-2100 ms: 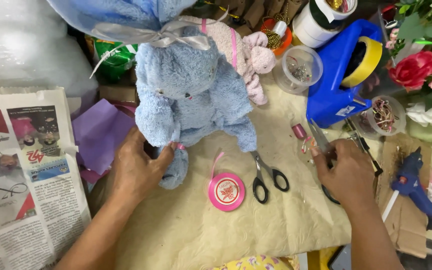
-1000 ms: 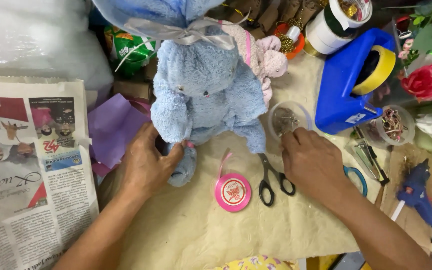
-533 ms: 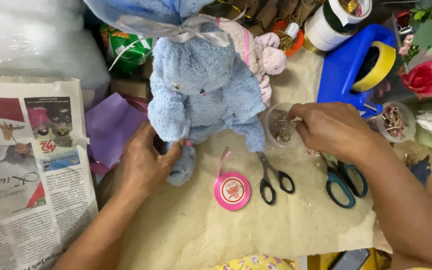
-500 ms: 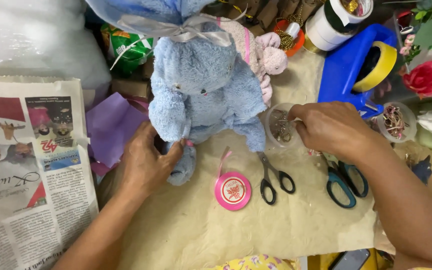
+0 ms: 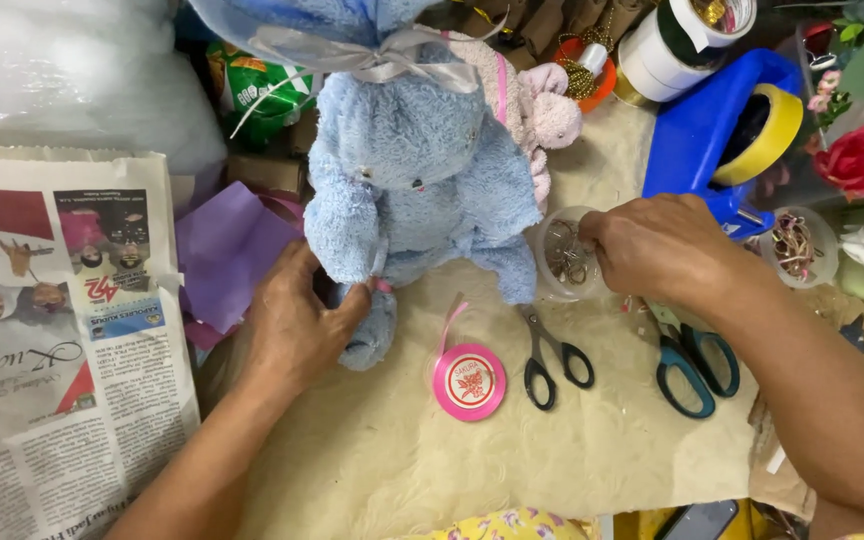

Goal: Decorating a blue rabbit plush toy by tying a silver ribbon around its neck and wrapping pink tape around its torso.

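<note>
Head view: left hand [image 5: 297, 325] grips blue teddy [image 5: 417, 185]; right hand [image 5: 657, 245] fingers clear cup [image 5: 562, 255].

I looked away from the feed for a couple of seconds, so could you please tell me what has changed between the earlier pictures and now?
The right hand moved from the tools near the blue glue gun leftward to the small clear cup of metal bits beside the blue plush toy, fingers at its rim. Teal-handled scissors now lie uncovered below it. The left hand stayed on the toy's leg; the pink ribbon spool and black scissors did not move.

Bare forearms, no sleeves, no jewellery.
</note>
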